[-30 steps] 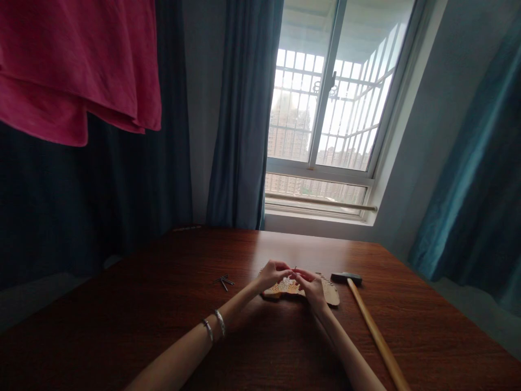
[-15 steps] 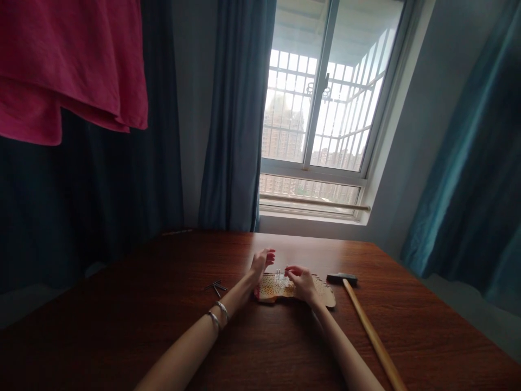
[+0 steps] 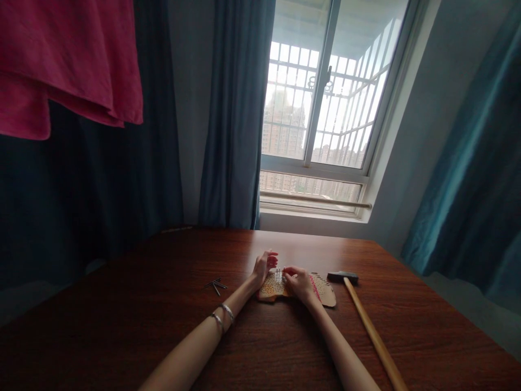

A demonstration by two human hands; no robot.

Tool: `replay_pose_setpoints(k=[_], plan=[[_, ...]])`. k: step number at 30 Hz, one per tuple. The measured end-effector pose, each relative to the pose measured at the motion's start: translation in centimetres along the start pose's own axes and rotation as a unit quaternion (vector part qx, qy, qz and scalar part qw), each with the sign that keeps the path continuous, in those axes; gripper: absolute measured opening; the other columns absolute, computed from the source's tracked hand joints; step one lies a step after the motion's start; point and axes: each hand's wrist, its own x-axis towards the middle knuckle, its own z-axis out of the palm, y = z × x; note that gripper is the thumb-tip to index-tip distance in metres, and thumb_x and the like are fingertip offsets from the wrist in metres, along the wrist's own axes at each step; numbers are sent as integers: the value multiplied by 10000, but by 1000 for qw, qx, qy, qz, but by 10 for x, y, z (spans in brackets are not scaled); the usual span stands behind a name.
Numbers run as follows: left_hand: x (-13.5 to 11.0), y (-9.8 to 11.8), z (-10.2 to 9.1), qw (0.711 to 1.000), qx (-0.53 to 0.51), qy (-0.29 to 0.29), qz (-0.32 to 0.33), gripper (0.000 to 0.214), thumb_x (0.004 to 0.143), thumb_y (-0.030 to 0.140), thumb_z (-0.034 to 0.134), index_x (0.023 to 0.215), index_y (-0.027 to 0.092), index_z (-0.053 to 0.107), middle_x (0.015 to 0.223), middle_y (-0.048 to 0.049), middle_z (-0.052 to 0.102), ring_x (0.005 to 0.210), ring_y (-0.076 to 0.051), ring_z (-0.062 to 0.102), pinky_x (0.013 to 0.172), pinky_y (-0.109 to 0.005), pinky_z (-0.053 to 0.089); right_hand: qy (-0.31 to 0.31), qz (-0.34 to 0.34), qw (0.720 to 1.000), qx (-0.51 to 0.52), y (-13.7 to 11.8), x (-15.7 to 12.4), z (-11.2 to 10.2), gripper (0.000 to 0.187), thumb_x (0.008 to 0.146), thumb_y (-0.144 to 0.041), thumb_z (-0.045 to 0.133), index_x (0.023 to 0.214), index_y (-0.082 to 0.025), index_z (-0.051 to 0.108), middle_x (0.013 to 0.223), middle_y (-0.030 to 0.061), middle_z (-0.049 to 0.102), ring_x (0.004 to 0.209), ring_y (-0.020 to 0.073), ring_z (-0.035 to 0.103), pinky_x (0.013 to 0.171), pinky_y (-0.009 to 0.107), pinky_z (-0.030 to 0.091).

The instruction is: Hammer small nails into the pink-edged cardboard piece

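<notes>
View from the head camera. A dark reddish-brown wooden tabletop (image 3: 122, 326) carries, at the right, a long wooden-handled hammer with a dark head (image 3: 366, 323), lying flat and untouched, head away from the person and handle running back toward the near edge. Beside the hammer head lies a pale perforated wooden board (image 3: 325, 295), flat at mid-table. Its long axis runs left to right across the view, with its rounded right end toward the hammer head and its left end toward the left hand (image 3: 264, 265). That hand rests at the board's far left edge, its grip loosely spread and holding nothing. The right hand (image 3: 299, 283) lies over the board's middle, its grip drawn together at the upright steel nails (image 3: 278, 274). Whether a nail sits between the fingertips is too small to tell. Progress, as judged: a few nails stand in the holes near the left end, shafts vertical and heads up, while most of the holes look unfilled. A small cluster of loose dark nails (image 3: 215, 284) lies crossed on the tabletop, well left of the board
</notes>
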Motion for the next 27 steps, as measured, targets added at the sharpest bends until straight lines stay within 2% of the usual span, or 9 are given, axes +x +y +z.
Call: replay_pose_setpoints(k=[7,11,15,19,23,27], plan=[[0,-4,-3,998,44,-33,16,279,645,285,539,832,102,634,704,-48,608,647,-125,563,665,-256,446,-3,-32,997,-76,-6,-6,-1,179,765,-265,525,806,-247,699,776,9,700,698,148,610,690,241,452],[-2,0,-6,992,107,-55,32,277,636,225,487,828,104,646,731,-54,616,671,-134,565,668,-257,446,2,-44,994,-99,-8,-9,-2,174,771,-255,516,765,-218,686,769,18,666,663,132,591,660,225,439],[-5,4,-9,965,223,-128,51,337,629,189,463,890,116,663,763,-48,636,712,-153,574,675,-258,441,-6,-42,994,-99,-8,-10,-1,171,774,-250,517,765,-215,684,769,11,633,623,112,570,638,208,425],[-5,2,-12,931,302,-195,71,339,651,193,506,951,129,651,829,-45,653,773,-164,583,704,-257,438,-15,-37,993,-108,-7,-10,0,186,784,-249,509,779,-210,691,776,12,621,658,112,567,655,204,417],[-1,-5,-14,914,338,-208,82,289,660,259,600,912,125,645,821,-44,652,748,-160,587,676,-250,448,-17,-35,992,-117,-5,-10,1,189,788,-265,510,775,-206,689,770,11,609,655,112,556,642,204,408],[1,-11,-15,912,343,-208,86,273,657,337,648,810,111,647,773,-46,651,707,-154,591,637,-239,451,-13,-38,992,-121,-3,-10,1,186,789,-262,509,771,-205,685,761,9,601,667,117,551,643,209,403]])
